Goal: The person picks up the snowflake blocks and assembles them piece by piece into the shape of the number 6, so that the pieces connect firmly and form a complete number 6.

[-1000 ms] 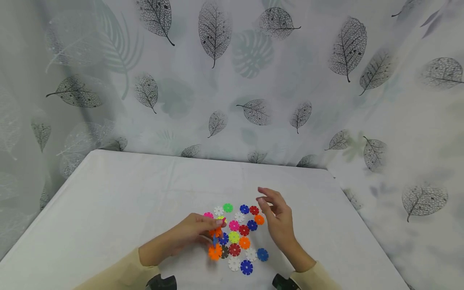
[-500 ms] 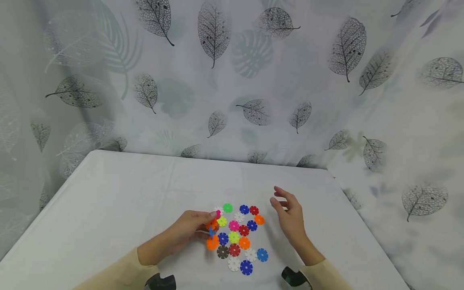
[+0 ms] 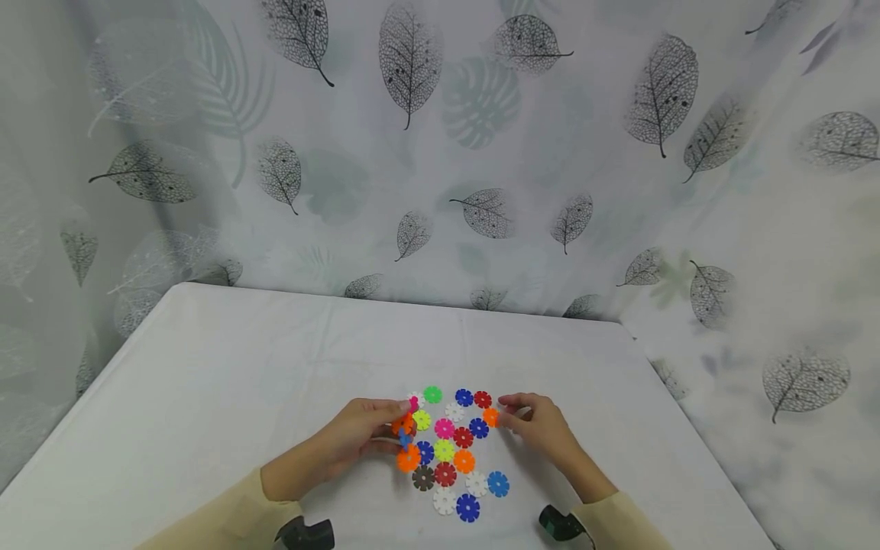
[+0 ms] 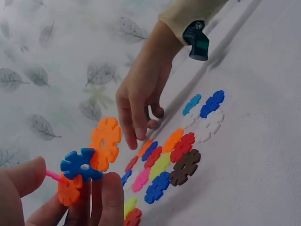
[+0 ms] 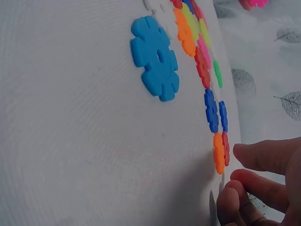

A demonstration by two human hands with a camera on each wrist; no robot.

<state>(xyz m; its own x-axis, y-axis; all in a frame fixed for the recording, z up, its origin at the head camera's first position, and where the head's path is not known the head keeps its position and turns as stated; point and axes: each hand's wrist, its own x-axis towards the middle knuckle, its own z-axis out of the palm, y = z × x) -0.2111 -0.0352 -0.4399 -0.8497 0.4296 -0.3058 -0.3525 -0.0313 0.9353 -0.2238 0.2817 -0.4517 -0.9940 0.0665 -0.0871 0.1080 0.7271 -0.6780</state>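
My left hand [image 3: 357, 435] holds a joined piece of flower-shaped interlocking discs: an orange disc [image 4: 105, 143], a blue disc [image 4: 81, 165] and another orange disc [image 4: 69, 190], with a pink disc [image 4: 54, 175] edge-on at the thumb. On the right, my right hand [image 3: 543, 429] hovers low over the table, thumb and fingertips right at an orange disc [image 3: 490, 417] on the outer edge of the spread. In the right wrist view, nothing shows between thumb and fingers, and a red disc [image 5: 226, 149] lies beside that orange one.
Several loose discs lie flat on the white tablecloth [image 3: 275, 367], among them a green disc [image 3: 432, 394], a brown disc [image 3: 423, 477] and a light blue disc [image 3: 498, 483]. A leaf-patterned curtain [image 3: 440, 168] hangs behind the table.
My right hand first drew away to the right, then came down and left to the orange disc. My left hand shifted slightly left with the joined discs, then stayed nearly still.
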